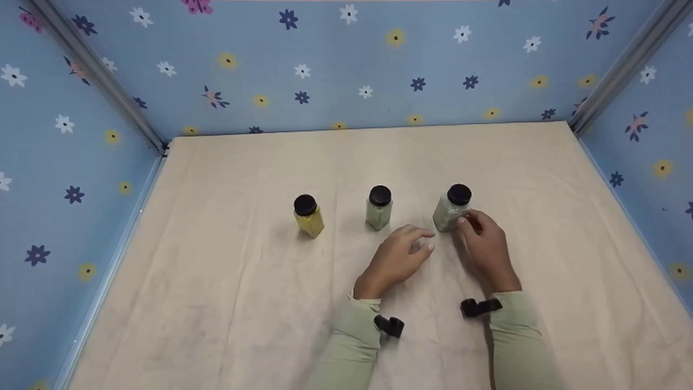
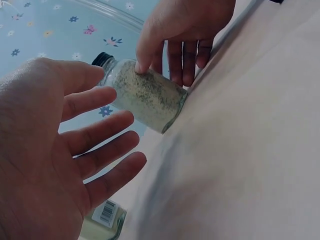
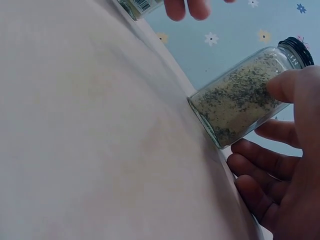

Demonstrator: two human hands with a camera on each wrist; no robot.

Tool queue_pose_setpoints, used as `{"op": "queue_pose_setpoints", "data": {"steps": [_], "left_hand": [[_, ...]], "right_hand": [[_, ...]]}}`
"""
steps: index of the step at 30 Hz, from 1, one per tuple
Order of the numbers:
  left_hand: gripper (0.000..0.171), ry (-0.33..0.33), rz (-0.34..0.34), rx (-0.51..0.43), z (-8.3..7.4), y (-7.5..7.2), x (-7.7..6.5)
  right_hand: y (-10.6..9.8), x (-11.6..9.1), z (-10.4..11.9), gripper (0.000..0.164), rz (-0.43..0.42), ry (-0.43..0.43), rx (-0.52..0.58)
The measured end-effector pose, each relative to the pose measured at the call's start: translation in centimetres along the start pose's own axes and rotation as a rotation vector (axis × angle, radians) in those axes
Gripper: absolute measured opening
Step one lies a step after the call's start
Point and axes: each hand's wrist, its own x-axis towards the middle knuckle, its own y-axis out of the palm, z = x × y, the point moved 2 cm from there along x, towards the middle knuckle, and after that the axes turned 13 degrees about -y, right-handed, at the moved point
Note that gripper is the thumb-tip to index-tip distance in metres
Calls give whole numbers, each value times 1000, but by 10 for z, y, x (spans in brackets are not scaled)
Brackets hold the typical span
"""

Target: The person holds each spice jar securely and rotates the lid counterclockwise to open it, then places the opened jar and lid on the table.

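Observation:
At the right of the row stands a glass spice jar (image 1: 446,212) with a black lid, filled with pale powder and dark green flecks. My right hand (image 1: 485,246) holds it, thumb on one side and index finger on the other; the remaining fingers (image 3: 265,165) are loosely bent below. The jar's base meets the cloth. My left hand (image 1: 399,256) hovers left of this jar, fingers spread and apart from it, with nothing in them. Behind the left hand is a middle jar (image 1: 378,215) of pale green contents, its barcode label (image 2: 105,214) visible in the left wrist view.
A jar of yellow contents (image 1: 309,220) with a black lid stands left of the middle one. Cream cloth (image 1: 243,303) covers the table. Blue flowered panels (image 1: 335,49) enclose the back and both sides.

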Motion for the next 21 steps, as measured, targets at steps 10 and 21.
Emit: {"op": "queue_pose_setpoints", "data": {"steps": [10, 21], "left_hand": [[28, 16, -11, -13, -5, 3, 10], [28, 27, -9, -75, -11, 13, 18]], "right_hand": [[1, 2, 2, 55, -9, -14, 17], [-1, 2, -2, 52, -17, -4, 12]]}}
